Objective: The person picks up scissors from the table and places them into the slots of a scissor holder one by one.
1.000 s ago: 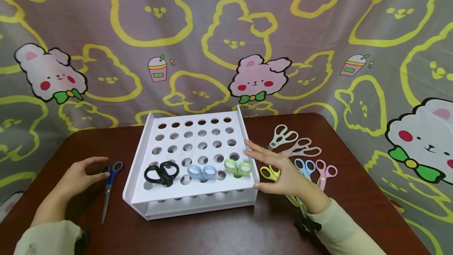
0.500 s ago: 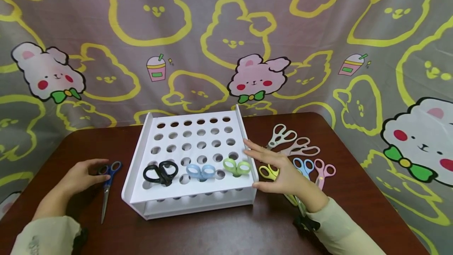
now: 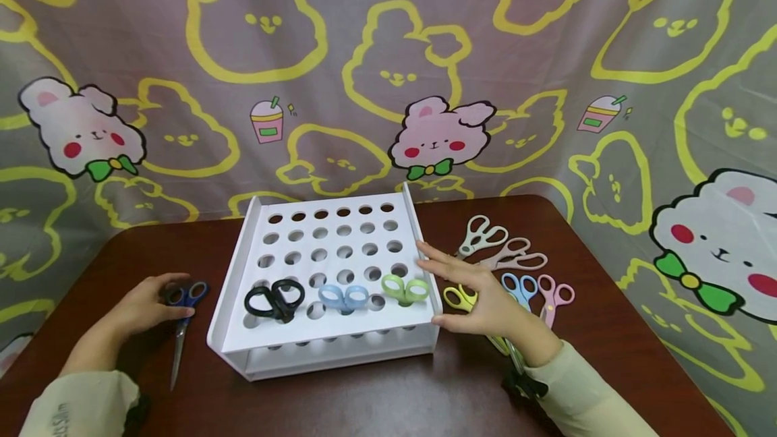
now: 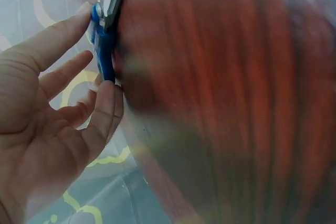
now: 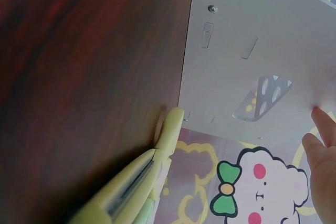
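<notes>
My left hand (image 3: 146,304) lies low with fingers loosely curved, while my right hand (image 3: 479,299) hovers, fingers spread and straight.

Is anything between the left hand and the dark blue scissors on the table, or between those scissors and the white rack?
Nothing visible. The left hand already touches the handles of the dark blue scissors, fingers on the loops in the left wrist view. Only bare table lies between them and the white rack, whose raised left wall faces them.
</notes>
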Motion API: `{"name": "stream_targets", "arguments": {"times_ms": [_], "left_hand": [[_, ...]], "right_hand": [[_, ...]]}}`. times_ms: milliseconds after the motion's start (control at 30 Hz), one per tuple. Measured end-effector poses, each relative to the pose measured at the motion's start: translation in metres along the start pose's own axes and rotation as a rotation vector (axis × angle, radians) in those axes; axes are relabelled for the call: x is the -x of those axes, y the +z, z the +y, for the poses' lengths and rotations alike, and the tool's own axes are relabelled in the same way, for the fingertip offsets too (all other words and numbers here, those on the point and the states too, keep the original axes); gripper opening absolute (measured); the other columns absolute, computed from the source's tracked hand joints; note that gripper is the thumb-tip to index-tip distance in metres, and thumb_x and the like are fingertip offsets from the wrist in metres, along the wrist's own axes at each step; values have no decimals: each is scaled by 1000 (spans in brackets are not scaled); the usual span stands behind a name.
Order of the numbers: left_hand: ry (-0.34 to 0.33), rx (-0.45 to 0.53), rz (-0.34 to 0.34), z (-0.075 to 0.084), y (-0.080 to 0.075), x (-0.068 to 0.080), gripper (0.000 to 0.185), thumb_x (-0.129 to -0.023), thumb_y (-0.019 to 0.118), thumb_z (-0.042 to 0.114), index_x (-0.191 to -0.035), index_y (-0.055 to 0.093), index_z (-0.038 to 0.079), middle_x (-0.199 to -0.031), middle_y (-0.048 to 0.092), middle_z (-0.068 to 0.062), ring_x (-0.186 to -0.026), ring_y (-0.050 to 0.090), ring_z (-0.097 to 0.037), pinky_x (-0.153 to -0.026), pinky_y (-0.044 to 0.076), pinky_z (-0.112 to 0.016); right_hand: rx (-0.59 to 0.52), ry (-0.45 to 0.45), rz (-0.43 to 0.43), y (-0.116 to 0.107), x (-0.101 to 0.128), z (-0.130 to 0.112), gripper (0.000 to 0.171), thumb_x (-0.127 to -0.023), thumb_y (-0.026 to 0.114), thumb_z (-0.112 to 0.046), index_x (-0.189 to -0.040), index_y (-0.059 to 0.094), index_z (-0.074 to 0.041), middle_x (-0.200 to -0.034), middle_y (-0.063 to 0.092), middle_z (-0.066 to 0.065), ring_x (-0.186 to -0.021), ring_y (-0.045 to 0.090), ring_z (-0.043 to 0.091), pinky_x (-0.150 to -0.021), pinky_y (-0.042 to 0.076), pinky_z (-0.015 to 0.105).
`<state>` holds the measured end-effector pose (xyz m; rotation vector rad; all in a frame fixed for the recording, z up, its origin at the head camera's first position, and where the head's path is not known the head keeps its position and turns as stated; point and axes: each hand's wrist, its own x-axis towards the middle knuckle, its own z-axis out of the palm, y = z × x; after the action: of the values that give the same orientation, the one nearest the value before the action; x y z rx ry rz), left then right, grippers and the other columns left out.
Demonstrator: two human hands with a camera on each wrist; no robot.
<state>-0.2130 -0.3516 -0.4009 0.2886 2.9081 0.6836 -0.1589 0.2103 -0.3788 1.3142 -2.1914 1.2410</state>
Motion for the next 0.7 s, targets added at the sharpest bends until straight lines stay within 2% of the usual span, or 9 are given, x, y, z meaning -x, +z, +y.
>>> {"name": "stream_targets", "arguments": {"times_ms": [133,333,433,533,633,700], "left_hand": [[-18,23,-1,2,1,-1,71,-78,83,14,-131,47,-17,-122,54,-45,-110,54,-58,-85,48,-63],[-72,30,-12,4,-1,0,70,-80,81,18,-133,48,-13,-127,50,-45,-115,49,-60,-88,45,-67],[-73,42,-12,4,-2,2,67,-80,81,17,-131,49,-14,-121,55,-43,-109,54,-56,-86,46,-65],[-70,49,2,4,-1,3,63,-80,81,15,-129,51,-13,-108,62,-36,-99,60,-47,-83,48,-60],[-69,57,13,5,-1,3,62,-80,80,13,-128,51,-14,-102,63,-31,-94,60,-40,-81,49,-56],[-64,52,30,5,0,4,62,-80,81,12,-128,52,-14,-99,64,-27,-91,60,-35,-78,50,-48]], "right_hand": [[-6,-17,6,0,0,1,69,-83,81,-31,-140,55,-3,-153,44,19,-142,45,22,-111,40,21],[-12,-28,10,0,0,1,69,-83,81,-32,-140,55,-3,-153,44,19,-142,45,22,-111,40,21],[-11,-29,7,1,0,2,69,-83,81,-32,-140,55,-3,-153,44,19,-142,45,21,-111,40,21],[-10,-16,1,1,1,2,70,-82,82,-31,-141,55,-4,-154,43,17,-142,44,21,-111,40,21],[-9,10,-4,0,2,2,70,-82,82,-30,-141,55,-5,-155,43,15,-142,44,20,-109,40,20],[-9,23,-9,0,2,2,71,-81,83,-28,-141,55,-6,-155,43,15,-142,44,20,-109,40,20]]}}
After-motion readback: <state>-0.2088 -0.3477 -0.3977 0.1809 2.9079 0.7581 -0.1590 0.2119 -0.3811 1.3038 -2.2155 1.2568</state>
